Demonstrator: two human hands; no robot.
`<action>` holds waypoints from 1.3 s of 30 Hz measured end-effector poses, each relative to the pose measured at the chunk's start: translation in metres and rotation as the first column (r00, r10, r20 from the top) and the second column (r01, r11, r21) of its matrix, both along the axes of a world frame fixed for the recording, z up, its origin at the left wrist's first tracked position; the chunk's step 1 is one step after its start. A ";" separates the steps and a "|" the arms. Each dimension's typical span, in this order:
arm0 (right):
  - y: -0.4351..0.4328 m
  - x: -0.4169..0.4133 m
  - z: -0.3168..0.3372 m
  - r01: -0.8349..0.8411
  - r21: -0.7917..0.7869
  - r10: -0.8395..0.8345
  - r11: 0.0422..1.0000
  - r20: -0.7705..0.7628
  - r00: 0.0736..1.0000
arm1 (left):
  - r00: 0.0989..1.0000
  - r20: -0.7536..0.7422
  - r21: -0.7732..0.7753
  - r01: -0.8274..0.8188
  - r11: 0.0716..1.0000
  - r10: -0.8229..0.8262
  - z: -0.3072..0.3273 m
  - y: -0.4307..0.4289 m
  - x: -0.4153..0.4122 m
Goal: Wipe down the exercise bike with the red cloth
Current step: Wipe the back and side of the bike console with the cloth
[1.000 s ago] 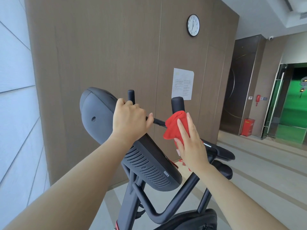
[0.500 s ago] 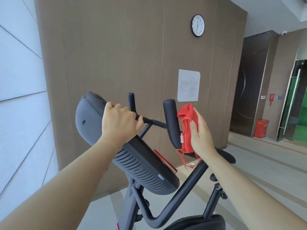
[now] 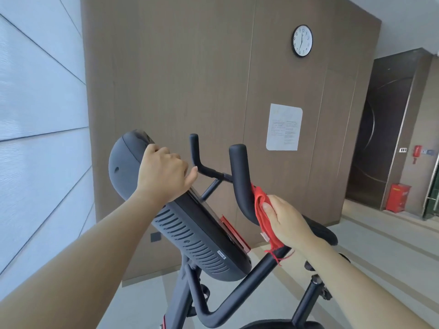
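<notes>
The black exercise bike (image 3: pixel 228 302) fills the lower middle, its tilted console (image 3: pixel 190 224) facing away from me. My left hand (image 3: pixel 164 173) grips the console's upper edge. The near handlebar horn (image 3: pixel 240 176) curves upward at centre right. My right hand (image 3: pixel 285 222) holds the red cloth (image 3: pixel 263 217) wrapped against the lower bend of that horn, with frayed threads hanging below. A second, thinner horn (image 3: pixel 196 150) stands farther back.
A brown panelled wall (image 3: pixel 178 79) stands close behind the bike, with a clock (image 3: pixel 302 40) and a paper notice (image 3: pixel 283 127). White wall panels (image 3: pixel 40 103) lie on the left. A dark door (image 3: pixel 382 129) and a red box (image 3: pixel 397 198) are at right. Grey floor (image 3: pixel 380 243) stretches right.
My right hand has slid the red cloth down from the top of the near horn to its lower bend. My left hand stays on the console.
</notes>
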State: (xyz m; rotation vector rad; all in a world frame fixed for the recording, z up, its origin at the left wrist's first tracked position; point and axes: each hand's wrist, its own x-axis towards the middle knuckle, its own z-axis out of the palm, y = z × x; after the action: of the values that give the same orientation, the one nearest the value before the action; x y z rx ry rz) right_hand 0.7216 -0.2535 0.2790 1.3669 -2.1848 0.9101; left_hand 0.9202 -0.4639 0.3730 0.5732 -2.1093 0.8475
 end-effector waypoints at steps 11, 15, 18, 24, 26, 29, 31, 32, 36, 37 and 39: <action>-0.007 0.020 0.004 0.006 -0.066 0.004 0.998 0.158 0.987 | 0.999 -0.031 -0.012 0.010 1.000 -0.010 -0.001 -0.003 -0.002; 0.014 0.013 0.015 -0.106 0.041 0.092 0.994 0.259 0.962 | 0.999 -0.033 -0.015 0.019 1.000 -0.020 -0.002 -0.003 -0.003; 0.022 0.009 0.018 -0.146 -0.059 0.157 0.988 0.358 0.920 | 0.999 -0.030 -0.020 0.021 1.000 -0.022 -0.003 -0.003 -0.002; 0.011 0.006 0.006 -0.037 -0.020 0.039 0.999 0.117 0.992 | 0.999 -0.031 -0.006 0.010 1.000 -0.011 -0.002 -0.003 0.000; 0.005 0.009 0.003 -0.013 0.017 0.012 1.000 0.047 0.999 | 1.000 -0.024 0.006 -0.001 1.000 0.001 -0.003 -0.002 0.000; 0.002 0.012 0.002 -0.024 0.047 0.019 0.999 0.101 0.995 | 1.000 -0.005 0.035 -0.015 0.999 0.015 -0.002 0.001 0.001; 0.003 0.012 0.002 0.001 0.070 -0.007 0.998 0.089 0.996 | 1.000 -0.007 0.085 0.003 0.996 -0.002 0.000 0.004 0.002; 0.003 0.012 0.002 0.014 0.076 -0.020 0.997 0.078 0.997 | 0.999 -0.031 0.117 0.030 0.993 -0.026 0.001 0.005 0.002; 0.003 0.012 0.001 -0.008 0.053 0.003 0.999 0.077 0.997 | 0.953 -0.175 0.278 0.290 0.916 -0.249 0.014 0.027 -0.011; 0.003 0.011 0.001 -0.021 0.045 0.017 0.999 0.084 0.996 | 0.927 -0.197 0.283 0.366 0.886 -0.320 0.016 0.038 -0.017; 0.004 0.006 -0.001 -0.038 0.029 0.034 0.999 0.099 0.994 | 0.887 -0.204 0.241 0.456 0.857 -0.415 0.018 0.058 -0.029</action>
State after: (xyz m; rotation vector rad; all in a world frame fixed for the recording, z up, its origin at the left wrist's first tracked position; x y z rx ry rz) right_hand 0.7274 -0.2491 0.2779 1.4081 -2.2633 0.9801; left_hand 0.8913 -0.4059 0.3908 0.2639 -2.1185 0.2387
